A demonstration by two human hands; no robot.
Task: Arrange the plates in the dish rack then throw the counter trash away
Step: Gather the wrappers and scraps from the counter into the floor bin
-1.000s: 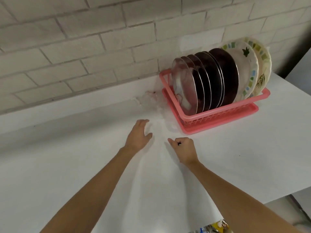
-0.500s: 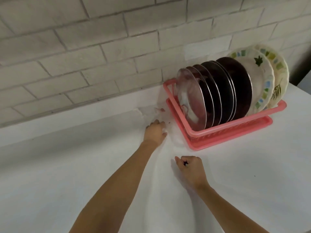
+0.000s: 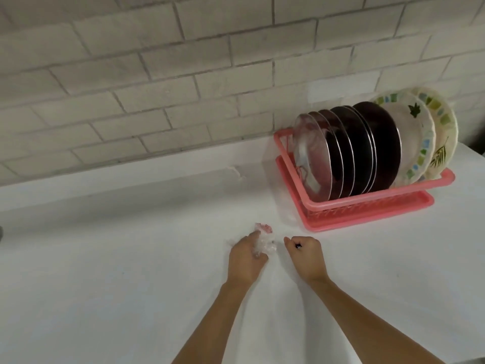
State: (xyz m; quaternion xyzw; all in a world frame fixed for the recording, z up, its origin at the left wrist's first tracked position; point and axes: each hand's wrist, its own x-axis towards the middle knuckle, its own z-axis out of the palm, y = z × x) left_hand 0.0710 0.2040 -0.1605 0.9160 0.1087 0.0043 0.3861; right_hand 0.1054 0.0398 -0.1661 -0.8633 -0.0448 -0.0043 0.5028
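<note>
A pink dish rack (image 3: 367, 206) stands at the back right of the white counter (image 3: 105, 271). Several plates stand upright in it: clear glass ones (image 3: 312, 158) at the left, dark ones (image 3: 378, 143) in the middle, two patterned white ones (image 3: 420, 135) at the right. My left hand (image 3: 245, 258) is closed around a crumpled clear plastic wrapper with red print (image 3: 263, 239), in front of the rack's left corner. My right hand (image 3: 307, 256) is a fist just to the right, with a small dark bit showing between its fingers.
A pale brick wall (image 3: 183, 88) runs behind the counter, with a low ledge (image 3: 131, 177) at its foot. The counter's right end lies just past the rack.
My left hand reached to the wrapper beside the rack, closed on it and pulled it back toward me. My right hand stayed a fist. The view shifted left.
</note>
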